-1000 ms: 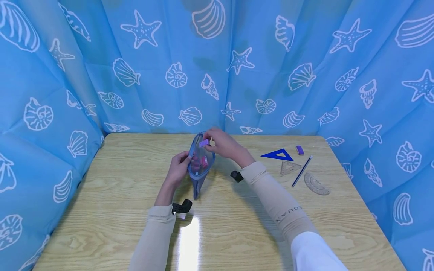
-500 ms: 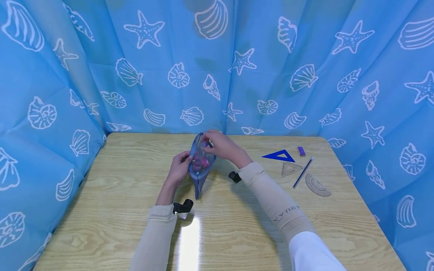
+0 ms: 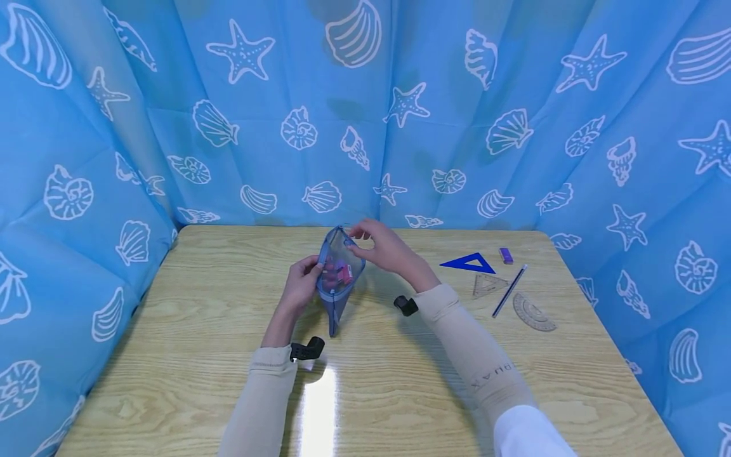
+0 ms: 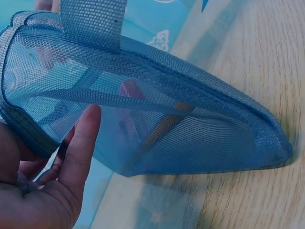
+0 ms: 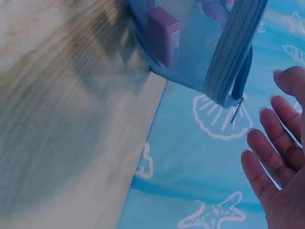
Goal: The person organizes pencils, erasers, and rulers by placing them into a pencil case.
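A blue mesh zip pouch (image 3: 335,311) stands unzipped near the back of the table. My left hand (image 3: 301,284) pinches the left edge of its mouth, thumb outside and fingers behind the mesh. A red-pink block (image 3: 346,274) shows inside. The right wrist view shows a purple eraser (image 5: 163,38) low behind the mesh. My right hand (image 3: 385,246) is beside the pouch's right rim, fingers loosely bent and holding nothing. In the right wrist view, that hand (image 5: 281,152) is apart from the pouch and its zip pull (image 5: 237,110).
On the right of the table (image 3: 434,381) lie a blue set square (image 3: 457,261), a clear set square (image 3: 487,285), another purple eraser (image 3: 506,256), a pencil (image 3: 509,291) and a clear protractor (image 3: 533,312). A blue seashell curtain (image 3: 365,158) surrounds the table's back and sides.
My right hand has let go of a purple eraser inside the pouch and drawn back to the right with its fingers loosened. My left hand keeps its hold on the pouch.
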Demonstrator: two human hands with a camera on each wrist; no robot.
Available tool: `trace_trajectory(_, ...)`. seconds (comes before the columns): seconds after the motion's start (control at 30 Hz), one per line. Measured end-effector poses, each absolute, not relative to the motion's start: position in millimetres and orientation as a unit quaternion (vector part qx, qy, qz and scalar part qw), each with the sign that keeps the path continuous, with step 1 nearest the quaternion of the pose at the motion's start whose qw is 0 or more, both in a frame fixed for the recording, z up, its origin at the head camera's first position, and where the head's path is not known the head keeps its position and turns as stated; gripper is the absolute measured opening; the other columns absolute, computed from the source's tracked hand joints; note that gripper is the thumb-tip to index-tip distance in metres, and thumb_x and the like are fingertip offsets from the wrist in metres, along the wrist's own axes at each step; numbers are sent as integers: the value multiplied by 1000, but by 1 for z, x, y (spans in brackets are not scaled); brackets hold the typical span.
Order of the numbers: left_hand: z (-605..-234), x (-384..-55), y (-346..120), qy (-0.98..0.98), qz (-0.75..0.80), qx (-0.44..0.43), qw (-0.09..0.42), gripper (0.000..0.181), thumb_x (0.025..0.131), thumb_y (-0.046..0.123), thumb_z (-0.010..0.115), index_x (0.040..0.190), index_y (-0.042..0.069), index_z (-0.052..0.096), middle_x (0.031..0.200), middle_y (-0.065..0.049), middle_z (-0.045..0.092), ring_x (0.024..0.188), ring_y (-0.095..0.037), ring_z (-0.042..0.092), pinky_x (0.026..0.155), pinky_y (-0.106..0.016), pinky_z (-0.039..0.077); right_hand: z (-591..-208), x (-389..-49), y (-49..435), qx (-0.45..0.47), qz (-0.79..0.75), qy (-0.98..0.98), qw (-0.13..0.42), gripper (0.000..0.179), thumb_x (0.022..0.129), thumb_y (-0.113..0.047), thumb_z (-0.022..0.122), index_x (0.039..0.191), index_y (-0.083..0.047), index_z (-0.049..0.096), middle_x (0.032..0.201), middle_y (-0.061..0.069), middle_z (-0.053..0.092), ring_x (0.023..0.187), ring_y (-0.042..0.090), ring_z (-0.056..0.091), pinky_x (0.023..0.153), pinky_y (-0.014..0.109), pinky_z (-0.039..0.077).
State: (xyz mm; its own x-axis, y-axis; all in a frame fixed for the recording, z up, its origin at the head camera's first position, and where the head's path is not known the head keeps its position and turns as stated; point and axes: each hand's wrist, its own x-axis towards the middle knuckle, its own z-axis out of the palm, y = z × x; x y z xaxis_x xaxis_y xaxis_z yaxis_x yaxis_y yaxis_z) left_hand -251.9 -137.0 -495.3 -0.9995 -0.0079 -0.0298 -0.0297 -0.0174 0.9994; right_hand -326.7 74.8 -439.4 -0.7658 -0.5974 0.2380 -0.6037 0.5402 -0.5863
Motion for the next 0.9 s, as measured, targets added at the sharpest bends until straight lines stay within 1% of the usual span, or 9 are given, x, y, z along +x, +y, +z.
trace_trajectory(0.17,-495,-251,-136,703,711,-12,10,33,110,6,40,131,-10,59,119,-28,63,91,-20,67,70,-21,56,-448,-319,91,312,380,-871,-1,30,99,-19,68,124,-1,65,119,14,65,105,28,58,95,45,50)
trace_trajectory(0.33,-495,-251,-136,704,710,-13,12,33,110,8,39,129,-9,60,117,-25,64,88,-17,66,69,-22,55,-457,-310,108,283,411,-866,-11,25,100,-17,67,121,-4,66,118,19,66,103,28,59,94,49,51)
trace_trajectory(0.4,-496,-251,-136,703,711,-13,12,33,110,8,38,129,-9,60,116,-24,64,86,-16,65,68,-22,54,-461,-307,116,270,413,-870,-13,24,100,-19,67,120,-6,66,118,20,66,103,27,60,94,47,51)
trace_trajectory(0.5,-497,-251,-136,696,718,-10,17,33,110,7,38,129,-10,59,116,-24,64,88,-16,66,70,-23,56,-467,-301,131,249,412,-876,-15,24,100,-21,66,121,-7,66,119,19,66,103,26,61,94,45,51)
trace_trajectory(0.67,-498,-252,-137,691,722,-11,23,33,110,7,37,131,-9,58,122,-27,63,97,-22,68,78,-27,58,-478,-290,158,221,423,-879,-14,28,100,-19,66,123,-3,65,123,19,65,105,28,61,94,47,52)
trace_trajectory(0.77,-497,-251,-138,693,721,-15,28,34,111,8,37,132,-7,58,125,-28,62,100,-25,68,81,-28,59,-486,-283,174,213,431,-877,-10,31,100,-18,67,124,0,64,124,20,64,106,31,61,93,49,52)
trace_trajectory(0.9,-499,-252,-139,691,722,-17,29,33,110,7,37,133,-8,57,125,-28,61,99,-23,66,78,-25,58,-494,-274,192,205,439,-875,-8,33,100,-18,67,126,3,63,124,21,63,107,32,61,92,49,52)
